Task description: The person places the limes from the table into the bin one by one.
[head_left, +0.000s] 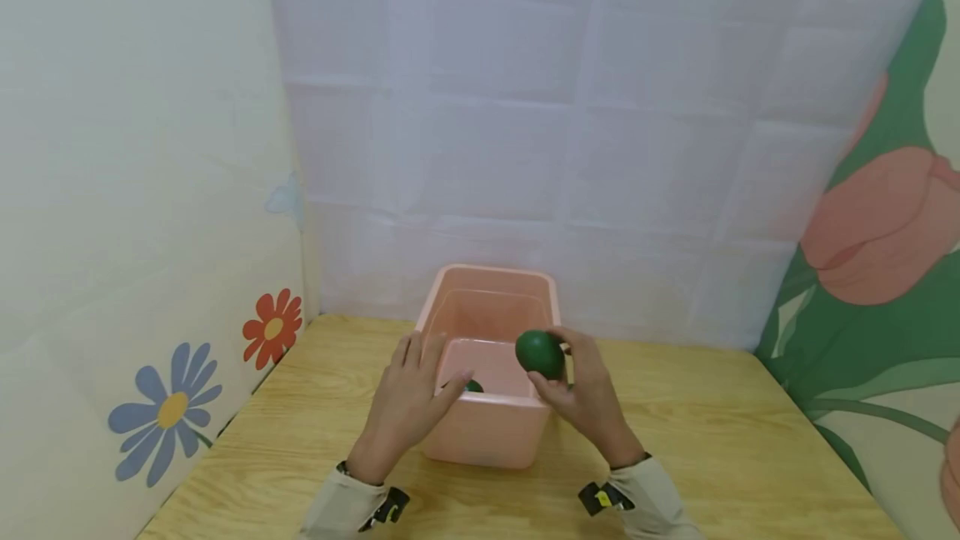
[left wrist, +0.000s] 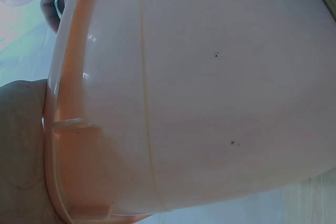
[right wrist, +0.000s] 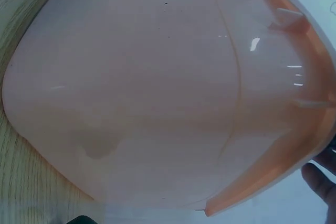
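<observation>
My right hand (head_left: 588, 377) pinches a dark green, egg-shaped fruit (head_left: 539, 354) between thumb and fingers, over the right side of a pink plastic bin (head_left: 480, 432). My left hand (head_left: 405, 398) rests at the bin's left rim, its fingers fairly straight and holding nothing. Under the left thumb, a bit of another dark green thing (head_left: 473, 387) shows inside the bin; the front wall hides the rest. A sliver of dark green (head_left: 572, 387) shows beside the right palm, and a dark rounded edge (right wrist: 81, 220) appears low in the right wrist view.
The bin stands on a wood-grain table (head_left: 675, 423). Behind it hangs a creased white cloth (head_left: 510, 107). Flower-printed panels flank the table, with a blue flower (head_left: 172, 411) on the left and a pink tulip (head_left: 877, 223) on the right.
</observation>
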Demonstrator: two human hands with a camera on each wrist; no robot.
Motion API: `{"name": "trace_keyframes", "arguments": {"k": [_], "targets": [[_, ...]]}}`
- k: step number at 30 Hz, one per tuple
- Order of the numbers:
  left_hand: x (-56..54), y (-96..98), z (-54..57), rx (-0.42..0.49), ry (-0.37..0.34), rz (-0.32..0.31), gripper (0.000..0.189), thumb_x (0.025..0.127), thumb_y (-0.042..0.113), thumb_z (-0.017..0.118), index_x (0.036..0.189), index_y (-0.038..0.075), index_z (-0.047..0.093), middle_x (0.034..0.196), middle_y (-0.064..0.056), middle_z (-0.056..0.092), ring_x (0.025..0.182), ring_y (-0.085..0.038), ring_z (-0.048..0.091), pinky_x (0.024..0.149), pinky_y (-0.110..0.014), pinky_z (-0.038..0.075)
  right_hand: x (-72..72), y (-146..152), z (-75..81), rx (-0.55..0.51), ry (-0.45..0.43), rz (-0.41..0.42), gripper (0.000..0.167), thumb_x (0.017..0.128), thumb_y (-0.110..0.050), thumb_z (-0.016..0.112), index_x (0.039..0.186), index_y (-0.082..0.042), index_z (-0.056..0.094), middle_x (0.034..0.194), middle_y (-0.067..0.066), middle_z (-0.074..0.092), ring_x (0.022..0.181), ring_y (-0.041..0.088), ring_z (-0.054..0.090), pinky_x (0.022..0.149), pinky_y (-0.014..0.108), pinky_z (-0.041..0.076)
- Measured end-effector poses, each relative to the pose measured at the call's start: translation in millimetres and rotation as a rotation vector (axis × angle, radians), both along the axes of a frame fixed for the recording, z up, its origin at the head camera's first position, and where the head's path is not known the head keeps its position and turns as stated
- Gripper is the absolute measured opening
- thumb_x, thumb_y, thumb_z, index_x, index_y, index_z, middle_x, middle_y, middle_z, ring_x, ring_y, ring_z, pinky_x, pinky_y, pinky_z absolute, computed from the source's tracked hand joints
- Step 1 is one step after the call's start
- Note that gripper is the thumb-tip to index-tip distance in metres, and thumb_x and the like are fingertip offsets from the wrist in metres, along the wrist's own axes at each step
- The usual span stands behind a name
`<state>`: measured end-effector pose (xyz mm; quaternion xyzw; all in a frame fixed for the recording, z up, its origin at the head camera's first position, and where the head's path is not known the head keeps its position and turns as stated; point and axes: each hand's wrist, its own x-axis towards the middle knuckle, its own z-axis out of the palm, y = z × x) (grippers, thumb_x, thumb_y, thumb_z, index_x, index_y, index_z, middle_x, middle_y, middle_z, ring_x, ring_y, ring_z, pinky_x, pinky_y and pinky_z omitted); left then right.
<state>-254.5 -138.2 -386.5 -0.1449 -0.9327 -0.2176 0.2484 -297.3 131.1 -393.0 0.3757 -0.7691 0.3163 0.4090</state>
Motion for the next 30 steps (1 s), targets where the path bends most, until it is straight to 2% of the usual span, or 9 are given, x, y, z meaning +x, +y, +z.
{"name": "trace_keyframes", "arguments": {"k": [9, 15, 21, 27, 30], "targets": [[-0.4, 0.0, 0.1, -0.004, 0.022, 0.009, 0.073, 0.098, 0.054, 0.055, 0.146, 0.001, 0.046, 0.147, -0.036, 0.040, 0.139, -0.053, 0.031, 0.104, -0.067, 0.035, -1.0, -1.3, -0.7, 0.026, -0.050, 0.056, 0.058, 0.092, -0.030, 0.074, 0.136, 0.001, 0.051, 0.127, 0.018, 0.057, 0.101, 0.028, 0.059, 0.080, 0.043, 0.054], [0.6, 0.4, -1.9, -0.004, 0.021, 0.015, 0.072, 0.098, 0.054, 0.055, 0.145, 0.000, 0.047, 0.146, -0.035, 0.041, 0.138, -0.053, 0.033, 0.102, -0.067, 0.037, -1.2, -1.8, -4.9, 0.014, -0.029, 0.069, 0.048, 0.097, -0.031, 0.068, 0.131, 0.001, 0.056, 0.123, 0.017, 0.061, 0.106, 0.030, 0.059, 0.082, 0.047, 0.054], [0.1, 0.8, -1.6, -0.020, 0.060, 0.020, 0.070, 0.098, 0.052, 0.057, 0.144, 0.000, 0.048, 0.144, -0.035, 0.043, 0.136, -0.053, 0.037, 0.100, -0.066, 0.040, -3.0, -0.9, -6.9, -0.032, 0.003, 0.064, 0.041, 0.095, -0.021, 0.070, 0.126, 0.003, 0.058, 0.118, 0.017, 0.062, 0.107, 0.031, 0.059, 0.081, 0.049, 0.053], [-0.2, 1.1, -1.6, -0.055, 0.084, 0.025, 0.067, 0.096, 0.047, 0.061, 0.144, 0.001, 0.049, 0.144, -0.034, 0.044, 0.134, -0.053, 0.039, 0.097, -0.066, 0.042, -3.5, 2.0, -8.1, -0.054, 0.030, 0.053, 0.042, 0.101, -0.033, 0.059, 0.122, 0.004, 0.061, 0.117, 0.017, 0.063, 0.105, 0.031, 0.060, 0.081, 0.048, 0.053], [-0.2, 1.2, -0.8, -0.063, 0.079, 0.028, 0.068, 0.096, 0.047, 0.061, 0.145, 0.001, 0.049, 0.146, -0.033, 0.043, 0.135, -0.052, 0.038, 0.098, -0.065, 0.042, -4.3, 5.3, -9.1, -0.065, 0.032, 0.042, 0.039, 0.101, -0.030, 0.060, 0.121, 0.004, 0.062, 0.117, 0.016, 0.063, 0.106, 0.031, 0.060, 0.082, 0.045, 0.052]]}}
